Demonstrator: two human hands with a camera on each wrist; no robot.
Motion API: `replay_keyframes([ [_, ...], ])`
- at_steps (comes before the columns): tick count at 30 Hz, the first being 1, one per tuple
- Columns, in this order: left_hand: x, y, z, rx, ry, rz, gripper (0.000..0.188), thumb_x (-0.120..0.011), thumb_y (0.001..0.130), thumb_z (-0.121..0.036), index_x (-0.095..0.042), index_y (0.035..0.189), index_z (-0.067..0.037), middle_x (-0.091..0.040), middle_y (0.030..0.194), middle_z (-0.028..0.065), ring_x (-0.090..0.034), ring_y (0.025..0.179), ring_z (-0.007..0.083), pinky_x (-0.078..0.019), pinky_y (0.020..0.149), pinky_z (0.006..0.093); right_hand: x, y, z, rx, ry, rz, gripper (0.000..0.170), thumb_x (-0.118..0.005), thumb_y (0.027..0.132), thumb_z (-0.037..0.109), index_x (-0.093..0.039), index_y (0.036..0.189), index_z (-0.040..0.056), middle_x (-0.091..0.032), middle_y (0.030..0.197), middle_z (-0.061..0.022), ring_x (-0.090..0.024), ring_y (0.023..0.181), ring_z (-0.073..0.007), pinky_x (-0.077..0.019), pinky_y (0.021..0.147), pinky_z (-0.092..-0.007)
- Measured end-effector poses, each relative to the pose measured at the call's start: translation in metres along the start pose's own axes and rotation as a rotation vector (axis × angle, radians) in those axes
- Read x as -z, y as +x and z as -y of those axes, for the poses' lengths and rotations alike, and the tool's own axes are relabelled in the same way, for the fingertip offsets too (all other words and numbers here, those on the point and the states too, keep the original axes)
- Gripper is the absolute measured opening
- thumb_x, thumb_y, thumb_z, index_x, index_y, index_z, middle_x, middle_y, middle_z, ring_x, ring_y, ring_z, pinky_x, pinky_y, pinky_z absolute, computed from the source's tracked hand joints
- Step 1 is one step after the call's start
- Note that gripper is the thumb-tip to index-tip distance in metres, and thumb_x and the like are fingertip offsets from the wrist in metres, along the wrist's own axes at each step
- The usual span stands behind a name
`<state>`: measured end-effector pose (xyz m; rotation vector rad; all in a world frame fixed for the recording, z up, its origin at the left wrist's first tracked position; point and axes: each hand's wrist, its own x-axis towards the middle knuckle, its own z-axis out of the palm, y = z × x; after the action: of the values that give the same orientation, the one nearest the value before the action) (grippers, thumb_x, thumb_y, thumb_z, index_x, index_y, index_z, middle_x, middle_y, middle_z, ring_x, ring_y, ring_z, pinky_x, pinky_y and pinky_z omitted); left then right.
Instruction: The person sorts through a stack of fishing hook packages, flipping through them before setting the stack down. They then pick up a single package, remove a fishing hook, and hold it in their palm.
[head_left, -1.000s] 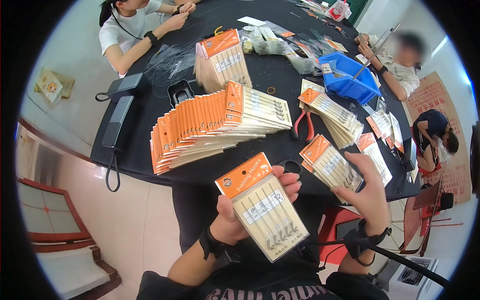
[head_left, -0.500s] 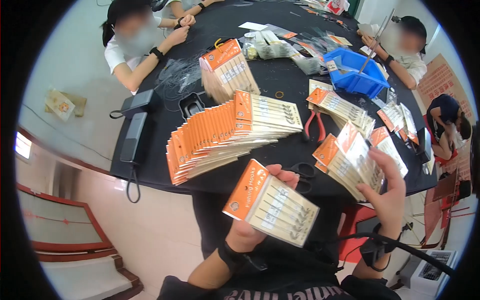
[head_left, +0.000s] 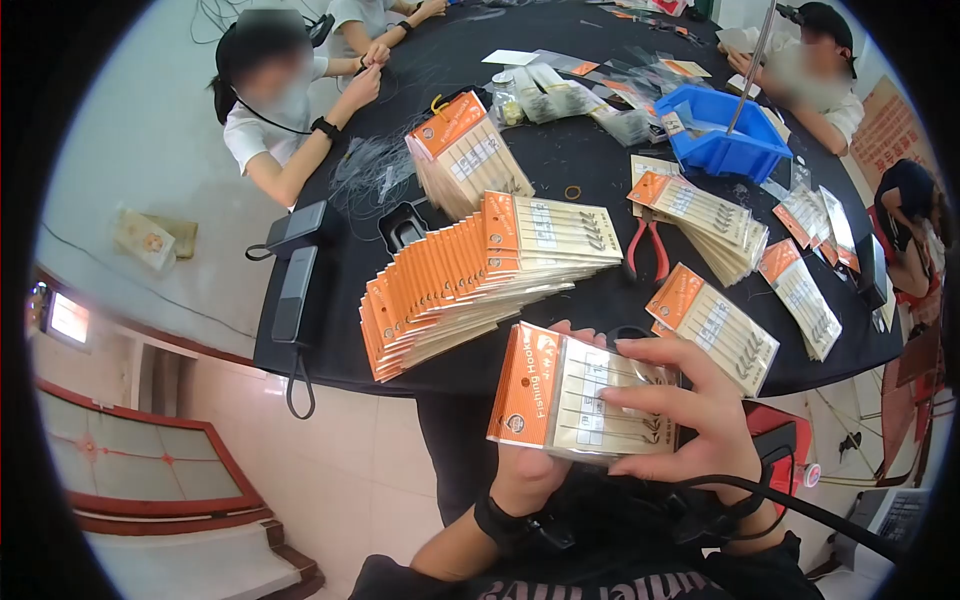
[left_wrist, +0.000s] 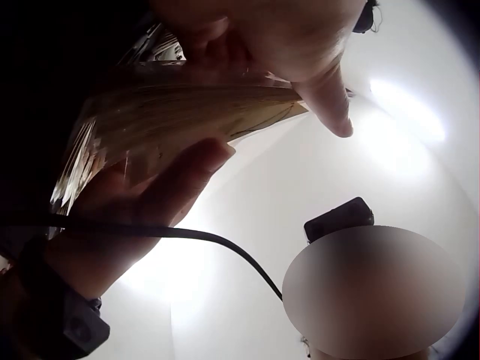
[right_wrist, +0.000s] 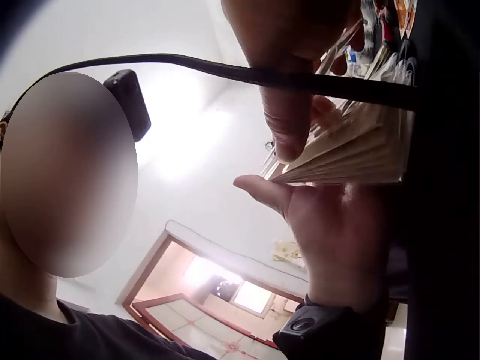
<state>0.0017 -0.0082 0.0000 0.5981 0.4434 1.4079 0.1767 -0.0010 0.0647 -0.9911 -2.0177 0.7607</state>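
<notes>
A small stack of fishing hook packets, each with an orange header and a clear sleeve, is held over the person's lap in the head view. The left hand grips it from beneath, its thumb by the lower edge and fingertips showing past the upper edge. Over the hook end, the right hand holds the same stack, fingers across the top packet and thumb along the near edge. Seen edge-on in the right wrist view, the packets fan slightly apart between both hands.
A long fanned row of packets lies ahead, with an upright bundle behind. Right of it are red-handled pliers, more packets and a blue bin. Scissors lie partly behind the hands. Power banks sit left.
The right hand has lifted packets from the right-hand pile and brought them left onto the one in the left hand. That pile is lower, and the left hand now holds a thicker stack.
</notes>
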Motion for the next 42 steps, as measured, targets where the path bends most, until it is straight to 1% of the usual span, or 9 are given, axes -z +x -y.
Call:
replay_keyframes([
  [3,0.000,0.002,0.001,-0.012,0.018,-0.019,0.132,-0.089,0.052,-0.059,-0.020,0.149,-0.002,-0.036,0.147,0.0176,-0.033,0.140,0.0330,-0.0256,0.118,0.0473,-0.003,-0.002,0.003,-0.018,0.000,0.007,0.053,-0.087,0.063,0.026,-0.072,0.113,0.0139,-0.055,0.128,-0.0137,-0.056,0.113,-0.0289,-0.0470,0.093,-0.0381],
  [11,0.012,0.008,0.007,-0.137,0.024,0.207,0.103,-0.078,0.073,-0.050,-0.025,0.148,-0.003,-0.042,0.142,0.0155,-0.037,0.137,0.0303,-0.0271,0.117,0.0450,-0.008,-0.003,0.004,-0.017,0.017,0.004,0.054,-0.086,0.064,0.027,-0.071,0.114,0.0139,-0.055,0.127,-0.0133,-0.056,0.111,-0.0293,-0.0459,0.094,-0.0389],
  [13,0.014,0.008,0.008,-0.151,0.015,0.229,0.102,-0.077,0.074,-0.051,-0.026,0.148,-0.003,-0.043,0.142,0.0152,-0.038,0.137,0.0300,-0.0272,0.117,0.0446,-0.009,-0.003,0.004,-0.013,0.015,0.006,0.054,-0.086,0.064,0.027,-0.071,0.114,0.0140,-0.055,0.127,-0.0132,-0.056,0.111,-0.0294,-0.0458,0.093,-0.0389],
  [21,0.005,0.003,0.004,-0.069,0.085,0.063,0.128,-0.081,0.054,-0.071,-0.027,0.147,-0.003,-0.045,0.139,0.0142,-0.039,0.136,0.0291,-0.0273,0.117,0.0441,-0.010,-0.003,0.003,-0.003,0.021,0.017,0.055,-0.086,0.063,0.026,-0.071,0.114,0.0140,-0.055,0.127,-0.0133,-0.056,0.111,-0.0298,-0.0454,0.094,-0.0397],
  [24,0.003,0.004,0.003,-0.072,0.092,0.048,0.129,-0.081,0.052,-0.073,-0.028,0.147,-0.003,-0.045,0.139,0.0139,-0.040,0.135,0.0287,-0.0279,0.116,0.0441,-0.011,-0.003,0.002,-0.005,0.027,0.019,0.054,-0.086,0.063,0.026,-0.071,0.114,0.0143,-0.055,0.127,-0.0135,-0.056,0.111,-0.0301,-0.0453,0.094,-0.0397],
  [27,0.005,0.005,0.006,-0.100,0.178,0.026,0.138,-0.060,0.043,-0.090,-0.029,0.146,-0.003,-0.047,0.136,0.0127,-0.043,0.131,0.0292,-0.0317,0.114,0.0452,-0.012,-0.003,0.001,0.006,0.032,0.015,0.054,-0.086,0.064,0.026,-0.071,0.114,0.0146,-0.055,0.127,-0.0138,-0.056,0.112,-0.0305,-0.0452,0.094,-0.0398],
  [36,0.010,0.004,0.011,-0.188,0.157,0.063,0.134,-0.057,0.046,-0.091,-0.030,0.145,-0.005,-0.049,0.135,0.0119,-0.043,0.130,0.0293,-0.0325,0.114,0.0461,-0.013,-0.004,0.000,0.040,0.032,0.015,0.055,-0.085,0.066,0.027,-0.069,0.117,0.0153,-0.053,0.131,-0.0144,-0.054,0.114,-0.0317,-0.0437,0.096,-0.0408],
  [39,0.016,0.004,0.012,-0.211,0.144,0.143,0.132,-0.058,0.049,-0.090,-0.029,0.146,-0.005,-0.047,0.136,0.0113,-0.043,0.130,0.0292,-0.0326,0.114,0.0463,-0.012,-0.003,-0.001,0.050,0.045,0.026,0.055,-0.085,0.065,0.028,-0.069,0.117,0.0152,-0.053,0.132,-0.0150,-0.053,0.115,-0.0323,-0.0434,0.097,-0.0409],
  [42,0.011,0.003,0.008,-0.179,0.194,0.081,0.131,-0.060,0.051,-0.089,-0.028,0.146,-0.006,-0.045,0.137,0.0110,-0.042,0.131,0.0290,-0.0305,0.115,0.0466,-0.001,-0.004,-0.003,0.045,0.041,0.040,0.057,-0.086,0.064,0.030,-0.069,0.117,0.0149,-0.052,0.132,-0.0158,-0.053,0.118,-0.0336,-0.0431,0.098,-0.0413],
])
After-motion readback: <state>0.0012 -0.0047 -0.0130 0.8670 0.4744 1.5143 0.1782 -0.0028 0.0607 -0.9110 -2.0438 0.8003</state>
